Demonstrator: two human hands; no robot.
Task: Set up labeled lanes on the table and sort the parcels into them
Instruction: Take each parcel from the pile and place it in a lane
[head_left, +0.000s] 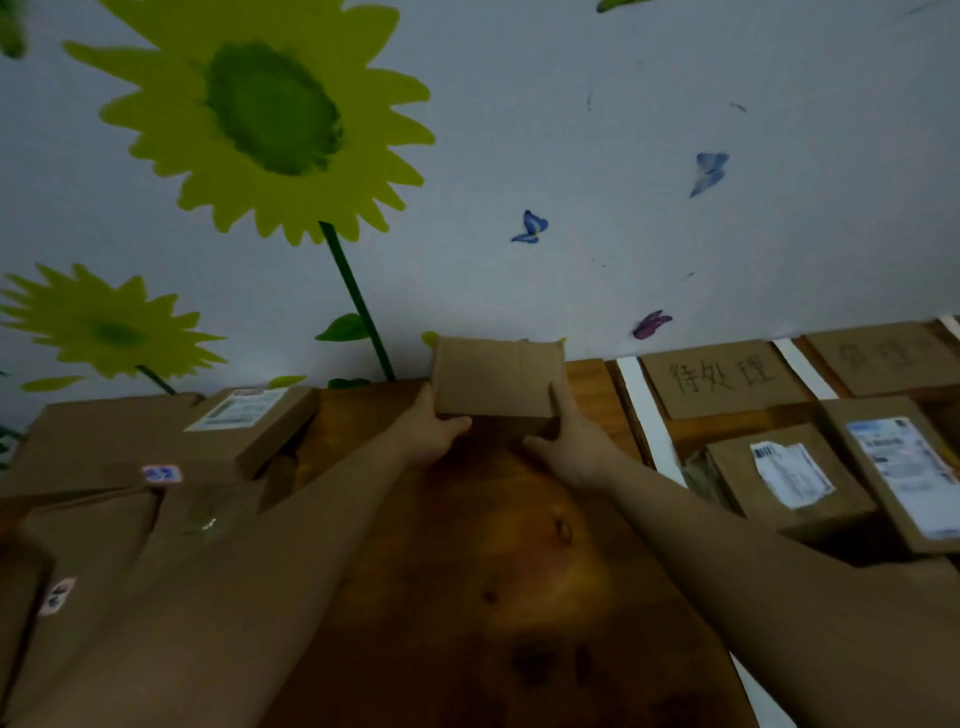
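2 label cards (722, 379) are laid, 2 parcels (789, 473) sorted, a pile (130, 457) unsorted; a cardboard piece (498, 382) is gripped by left hand (436, 428) and right hand (571, 441).

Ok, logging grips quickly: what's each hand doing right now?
Left hand: holds the box.
Right hand: holds the same box.

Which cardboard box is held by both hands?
The plain box at the table's far edge, gripped by the left hand and right hand; it shows no label, unlike the parcels beside.
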